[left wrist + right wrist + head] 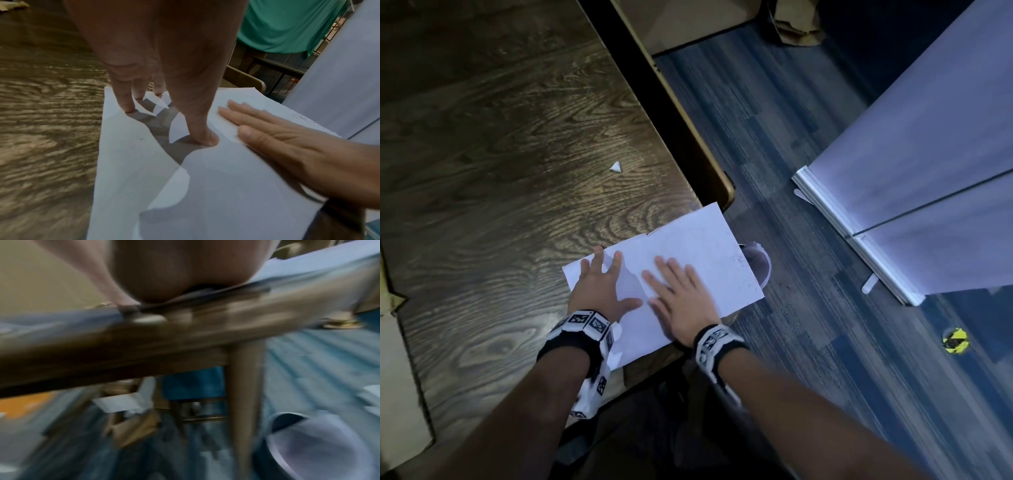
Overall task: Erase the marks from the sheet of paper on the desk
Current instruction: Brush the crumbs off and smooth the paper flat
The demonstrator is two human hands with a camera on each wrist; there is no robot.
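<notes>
A white sheet of paper (698,246) lies on the front right corner of the dark wooden desk (517,154), its right part hanging over the edge. Faint pencil marks (739,258) sit near its right edge. My left hand (609,284) presses flat on the sheet's left part with fingers spread. My right hand (669,286) lies flat beside it, fingers straight. In the left wrist view the left fingertips (129,108) and thumb press the paper (226,186), and the right hand (287,142) lies flat. The right wrist view is blurred, showing only the right hand's heel (174,272) on the sheet.
A small white triangular piece (615,167) lies on the desk beyond the paper. Cardboard (393,377) covers the desk's left edge. On the carpet to the right are a pale rounded object (760,265) under the overhang, a white panel (911,188) and a yellow-black disc (955,341).
</notes>
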